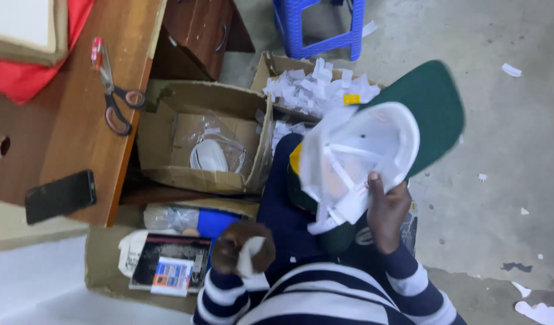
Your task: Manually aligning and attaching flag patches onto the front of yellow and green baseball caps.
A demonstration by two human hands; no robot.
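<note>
My right hand (386,212) grips a cap (373,144) by its rim, turned inside out toward me so the white lining and seam tapes show; its green brim (430,108) points up and to the right. My left hand (241,248) is closed around a crumpled white piece of paper (251,253) low in front of my striped sleeve. Both hands are over my lap in dark trousers.
A wooden desk (78,108) at left carries scissors (111,90) and a black phone (60,195). Below it stand an open cardboard box (199,135) with a plastic-wrapped white item, a box of white paper scraps (316,87), a box with packets (169,265), and a blue stool (319,27).
</note>
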